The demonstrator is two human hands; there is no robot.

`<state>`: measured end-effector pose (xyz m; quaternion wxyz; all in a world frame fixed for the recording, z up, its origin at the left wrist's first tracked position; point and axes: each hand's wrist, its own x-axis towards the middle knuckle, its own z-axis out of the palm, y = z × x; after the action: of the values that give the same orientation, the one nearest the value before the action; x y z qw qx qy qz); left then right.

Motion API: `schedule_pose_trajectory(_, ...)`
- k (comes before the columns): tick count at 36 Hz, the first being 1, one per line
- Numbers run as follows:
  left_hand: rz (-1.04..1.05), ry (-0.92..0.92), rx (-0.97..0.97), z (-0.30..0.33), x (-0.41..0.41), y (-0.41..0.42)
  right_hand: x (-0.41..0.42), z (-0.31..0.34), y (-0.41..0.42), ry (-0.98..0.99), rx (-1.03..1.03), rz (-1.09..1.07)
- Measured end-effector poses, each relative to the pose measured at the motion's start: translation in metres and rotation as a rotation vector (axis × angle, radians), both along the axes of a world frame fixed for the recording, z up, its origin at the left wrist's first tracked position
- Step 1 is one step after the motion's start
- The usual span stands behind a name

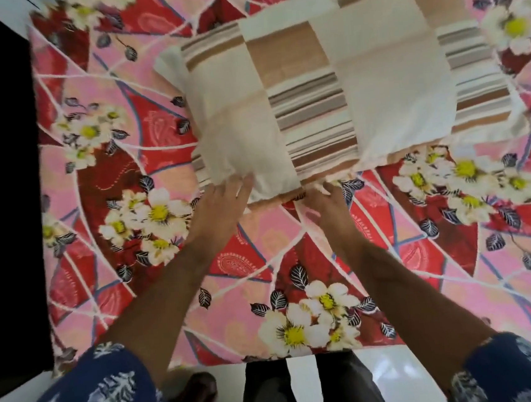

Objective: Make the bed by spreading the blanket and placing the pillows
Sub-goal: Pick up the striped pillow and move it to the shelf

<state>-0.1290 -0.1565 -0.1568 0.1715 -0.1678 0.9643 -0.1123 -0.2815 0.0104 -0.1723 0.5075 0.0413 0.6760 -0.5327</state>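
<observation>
Blanket [100,184], floral red and pink, lies spread flat. Left hand [218,210], fingers straight, touches the near edge of the striped pillow [312,99] lying mid-bed; right hand [326,208], fingers loosely extended, touches the same edge.

No readable text, label, brand, number or sign anywhere in view. Floral blanket [264,265]: printed pattern only, flowers, leaves, paisley outlines, no lettering. Pillow [328,97]: stripes and plain patches, no tag or writing visible. Sleeves [108,397]: leaf print, no wording.
</observation>
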Motion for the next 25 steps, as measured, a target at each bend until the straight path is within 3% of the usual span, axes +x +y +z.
schedule_pose_trajectory(3,-0.094,0.028,-0.003,0.002,-0.012,-0.010,-0.005,-0.014,-0.009,-0.045,-0.058,-0.132)
schedule_pose_trajectory(5,-0.073,0.035,0.096,0.003,-0.014,-0.016,-0.009,-0.016,-0.015,-0.081,-0.097,-0.198)
schedule_pose_trajectory(9,0.098,0.027,0.458,0.025,-0.020,-0.017,-0.020,-0.008,-0.028,-0.149,-0.115,-0.347)
schedule_pose_trajectory(16,0.110,-0.047,1.054,0.095,-0.025,0.028,-0.023,0.017,-0.022,-0.118,-0.107,-0.578)
schedule_pose_trajectory(22,-0.035,-0.131,1.171,0.120,-0.044,0.056,-0.021,0.033,0.051,0.031,-0.186,-0.423)
schedule_pose_trajectory(25,0.042,0.037,1.249,0.115,-0.052,0.046,-0.026,0.043,0.089,0.033,-0.190,-0.329)
